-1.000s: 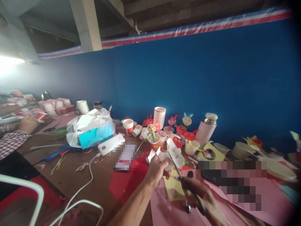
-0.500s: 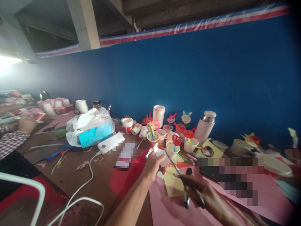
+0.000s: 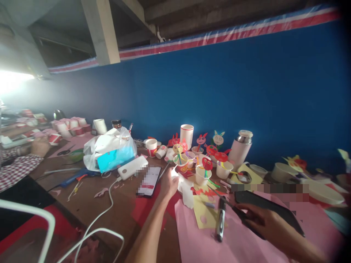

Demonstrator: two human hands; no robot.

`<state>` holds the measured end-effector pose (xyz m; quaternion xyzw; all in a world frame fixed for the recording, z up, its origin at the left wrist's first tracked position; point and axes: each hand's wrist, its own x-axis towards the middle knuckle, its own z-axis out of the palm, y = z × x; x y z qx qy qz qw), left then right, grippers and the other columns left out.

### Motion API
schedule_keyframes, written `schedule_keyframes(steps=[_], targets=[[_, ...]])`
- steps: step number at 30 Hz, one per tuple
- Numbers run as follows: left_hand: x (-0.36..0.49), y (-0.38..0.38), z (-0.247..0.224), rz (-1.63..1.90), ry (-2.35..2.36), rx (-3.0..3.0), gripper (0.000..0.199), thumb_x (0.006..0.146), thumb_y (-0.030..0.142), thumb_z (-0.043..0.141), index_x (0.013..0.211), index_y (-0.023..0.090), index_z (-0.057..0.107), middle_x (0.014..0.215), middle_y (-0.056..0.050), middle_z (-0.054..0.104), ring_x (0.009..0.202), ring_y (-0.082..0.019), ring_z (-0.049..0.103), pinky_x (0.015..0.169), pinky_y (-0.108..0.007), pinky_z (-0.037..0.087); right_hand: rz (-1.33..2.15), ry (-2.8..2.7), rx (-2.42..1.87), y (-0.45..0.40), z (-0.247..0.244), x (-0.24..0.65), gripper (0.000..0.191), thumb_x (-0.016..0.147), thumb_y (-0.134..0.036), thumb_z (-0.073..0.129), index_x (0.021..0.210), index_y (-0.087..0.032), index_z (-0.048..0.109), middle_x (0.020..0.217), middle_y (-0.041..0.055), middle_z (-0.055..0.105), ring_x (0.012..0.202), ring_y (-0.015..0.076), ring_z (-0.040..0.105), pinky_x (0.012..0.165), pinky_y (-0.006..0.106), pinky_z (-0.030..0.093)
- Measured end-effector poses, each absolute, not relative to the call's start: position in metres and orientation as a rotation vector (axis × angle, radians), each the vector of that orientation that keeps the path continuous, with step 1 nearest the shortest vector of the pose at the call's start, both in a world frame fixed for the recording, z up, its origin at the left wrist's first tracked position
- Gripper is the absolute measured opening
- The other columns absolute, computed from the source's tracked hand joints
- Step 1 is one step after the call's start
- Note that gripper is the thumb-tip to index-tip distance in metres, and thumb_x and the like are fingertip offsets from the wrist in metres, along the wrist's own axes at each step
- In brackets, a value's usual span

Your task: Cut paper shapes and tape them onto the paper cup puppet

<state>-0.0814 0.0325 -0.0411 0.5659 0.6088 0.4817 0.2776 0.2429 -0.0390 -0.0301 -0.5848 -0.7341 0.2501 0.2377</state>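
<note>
Blue wall [image 3: 219, 84] along the back, striped band [image 3: 214, 38] at its top edge. Brown table [image 3: 115, 215] below, crowded. On it: one pink sheet [image 3: 200, 244], flat, front right; one plastic bag [image 3: 94, 155], filled, left of centre; one flask [image 3: 238, 153], upright, against the wall; one dark flat device [image 3: 276, 207], partly covered by the right hand; one white box with cable [image 3: 134, 167] and one phone [image 3: 150, 180], side by side, left of the hands. At far left, another person's checked sleeve [image 3: 19, 170] and hand, blurred. Cups in a group at the back, several bearing paper faces; nearest, one cup with red face [image 3: 203, 178]. One left hand [image 3: 170, 182], fingers pinched on white paper [image 3: 186, 191]; the paper juts from the hand's right side, long axis slanting down toward the wearer. One right hand [image 3: 260, 219], closed around the handles of scissors [image 3: 236, 209]; blades point forward and left, toward the paper and apart from it; whether they are spread, cannot tell. Left hand touches the paper; right hand lies well to its right. Between the hands: yellow paper [image 3: 201, 210], and beside it one marker [image 3: 221, 219], lying lengthwise, near the scissors.
</note>
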Motion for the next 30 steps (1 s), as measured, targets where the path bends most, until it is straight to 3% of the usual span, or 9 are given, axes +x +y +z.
schedule_keyframes(steps=[3, 8, 10, 12, 14, 17, 23, 27, 30], targets=[[-0.081, 0.028, -0.044, 1.175, 1.797, 1.716, 0.051, 0.070, 0.012, 0.055, 0.119, 0.017, 0.049, 0.119, -0.011, 0.053, 0.117, -0.024, 0.044, 0.099, -0.033, 0.030, 0.862, -1.986, -1.525, -0.040, -0.025, 0.234, 0.044, 0.076, -0.038, 0.056, 0.113, -0.017, 0.064, 0.083, 0.0067, 0.072, 0.070, 0.0200, 0.065, 0.060, 0.023, 0.050], [-0.071, 0.017, -0.030, 1.009, 2.139, 1.950, 0.053, 0.072, 0.022, 0.059, 0.123, 0.021, 0.047, 0.132, -0.010, 0.041, 0.122, -0.029, 0.035, 0.097, -0.038, 0.030, 0.944, -1.910, -1.483, -0.041, -0.025, 0.224, 0.044, 0.076, -0.041, 0.056, 0.112, -0.016, 0.064, 0.082, 0.0049, 0.070, 0.065, 0.0162, 0.059, 0.056, 0.021, 0.045], [-0.066, 0.011, -0.023, 1.065, 2.114, 1.968, 0.042, 0.073, 0.025, 0.058, 0.114, 0.020, 0.052, 0.122, -0.009, 0.048, 0.114, -0.027, 0.042, 0.094, -0.036, 0.032, 0.988, -1.905, -1.478, -0.042, -0.028, 0.222, 0.044, 0.077, -0.041, 0.056, 0.113, -0.016, 0.063, 0.082, 0.0047, 0.069, 0.065, 0.0154, 0.057, 0.056, 0.021, 0.044], [-0.060, 0.007, -0.021, 0.996, 1.959, 1.987, 0.025, 0.072, 0.030, 0.059, 0.095, 0.019, 0.058, 0.098, -0.007, 0.057, 0.098, -0.025, 0.050, 0.085, -0.034, 0.036, 1.027, -1.899, -1.467, -0.042, -0.031, 0.220, 0.045, 0.078, -0.042, 0.056, 0.114, -0.015, 0.062, 0.079, 0.0039, 0.066, 0.063, 0.0144, 0.054, 0.054, 0.021, 0.042], [-0.056, 0.003, -0.024, 0.866, 1.873, 1.946, 0.030, 0.061, 0.035, 0.068, 0.085, 0.019, 0.058, 0.090, -0.008, 0.057, 0.091, -0.027, 0.052, 0.077, -0.034, 0.038, 1.053, -1.891, -1.449, -0.042, -0.034, 0.219, 0.045, 0.079, -0.042, 0.056, 0.114, -0.015, 0.061, 0.073, 0.0021, 0.062, 0.061, 0.0134, 0.051, 0.052, 0.021, 0.039], [-0.051, 0.001, -0.033, 0.835, 1.864, 1.878, 0.037, 0.049, 0.024, 0.074, 0.081, 0.020, 0.056, 0.095, -0.009, 0.057, 0.095, -0.030, 0.049, 0.075, -0.033, 0.037, 1.073, -1.891, -1.429, -0.043, -0.036, 0.218, 0.044, 0.079, -0.043, 0.057, 0.115, -0.018, 0.061, 0.068, -0.0005, 0.057, 0.059, 0.0120, 0.046, 0.050, 0.020, 0.035], [-0.060, 0.004, -0.032, 0.954, 1.690, 1.763, 0.017, 0.058, 0.006, 0.057, 0.065, 0.020, 0.050, 0.081, -0.006, 0.059, 0.088, -0.024, 0.053, 0.078, -0.031, 0.036, 1.133, -1.899, -1.408, -0.044, -0.032, 0.213, 0.045, 0.079, -0.045, 0.057, 0.117, -0.019, 0.060, 0.064, -0.0026, 0.050, 0.055, 0.0102, 0.041, 0.047, 0.020, 0.031], [-0.065, 0.010, -0.023, 1.027, 1.640, 1.688, 0.012, 0.069, 0.014, 0.050, 0.059, 0.019, 0.048, 0.067, -0.004, 0.056, 0.079, -0.021, 0.057, 0.071, -0.028, 0.039, 1.133, -1.827, -1.404, -0.044, -0.031, 0.210, 0.047, 0.078, -0.046, 0.058, 0.116, -0.018, 0.059, 0.065, -0.0015, 0.053, 0.056, 0.0114, 0.046, 0.050, 0.021, 0.037], [-0.060, 0.011, -0.016, 1.042, 1.521, 1.591, 0.015, 0.076, 0.024, 0.043, 0.065, 0.018, 0.051, 0.061, -0.002, 0.056, 0.063, -0.018, 0.058, 0.056, -0.025, 0.039, 1.160, -1.762, -1.353, -0.048, -0.027, 0.212, 0.055, 0.076, -0.051, 0.056, 0.121, -0.019, 0.057, 0.074, 0.0032, 0.060, 0.065, 0.0162, 0.055, 0.060, 0.026, 0.047]])
